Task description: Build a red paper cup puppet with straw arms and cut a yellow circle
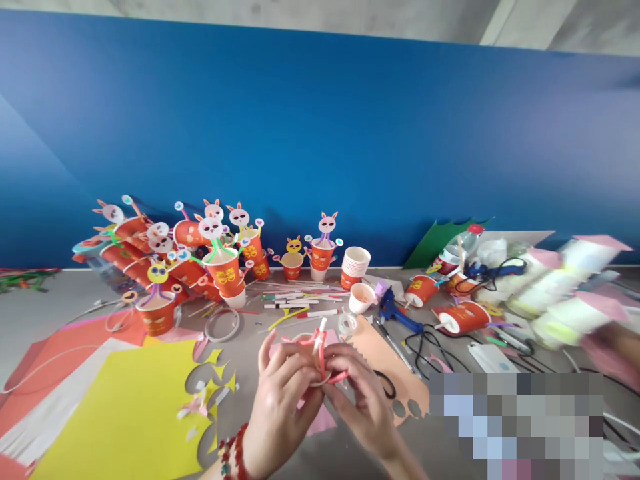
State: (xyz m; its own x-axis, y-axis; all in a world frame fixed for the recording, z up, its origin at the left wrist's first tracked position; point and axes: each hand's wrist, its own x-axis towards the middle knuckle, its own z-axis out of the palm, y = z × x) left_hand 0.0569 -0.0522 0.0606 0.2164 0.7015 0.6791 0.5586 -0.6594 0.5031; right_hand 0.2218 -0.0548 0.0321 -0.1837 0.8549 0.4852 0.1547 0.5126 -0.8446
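Just above the grey table, my left hand [285,393] and my right hand [363,397] come together around what looks like a paper cup with pink straw-like strips [321,348]. A white tip pokes up from the strips. Fingers of both hands are curled in and pinch it from either side, hiding most of the cup. A red beaded bracelet [234,457] circles my left wrist. Pink paper [320,420] lies beneath the hands, and a peach sheet with cut-out holes [387,360] is beside my right hand.
Red cups with rabbit faces [223,270] crowd the back left. Yellow paper [125,407] covers the left front. A cup stack [355,263], a blue glue gun [397,312] and black cables [435,350] sit rightward. Another person's hand [613,347] reaches in at far right.
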